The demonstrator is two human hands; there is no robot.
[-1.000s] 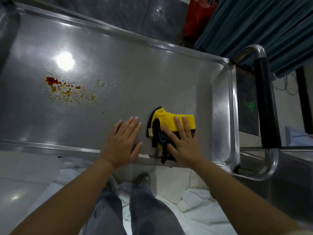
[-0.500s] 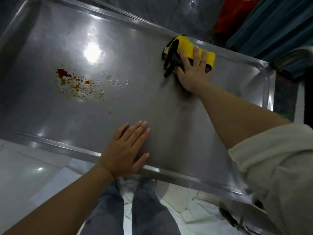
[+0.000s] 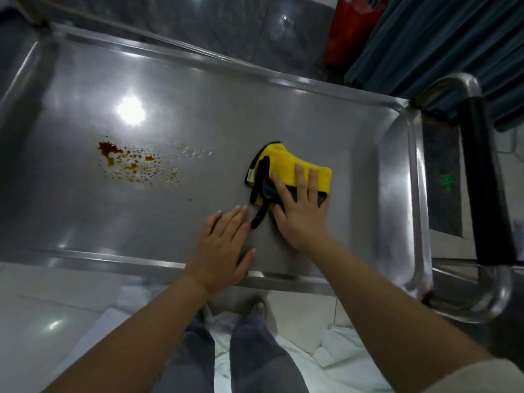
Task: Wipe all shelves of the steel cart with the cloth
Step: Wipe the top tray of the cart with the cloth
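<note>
The steel cart's top shelf (image 3: 283, 123) fills the view, a shallow tray with raised rims. A folded yellow cloth (image 3: 283, 165) with black trim lies on its right half. My right hand (image 3: 300, 214) presses flat on the cloth's near part, fingers straight. My left hand (image 3: 224, 251) rests flat on the bare steel just left of it, near the front rim. A brown spill (image 3: 133, 164) with scattered droplets stains the shelf's left half, well apart from the cloth.
The cart's push handle (image 3: 482, 177) with a black grip curves round the right end. Beyond the far rim are dark floor tiles, a red bag (image 3: 348, 26) and a blue curtain (image 3: 442, 43). My legs (image 3: 249, 358) stand below the front rim.
My right hand pushed the cloth from the front rim to the far rim, then pulled it back to mid-shelf. The left hand stayed flat on the steel near the front rim.
</note>
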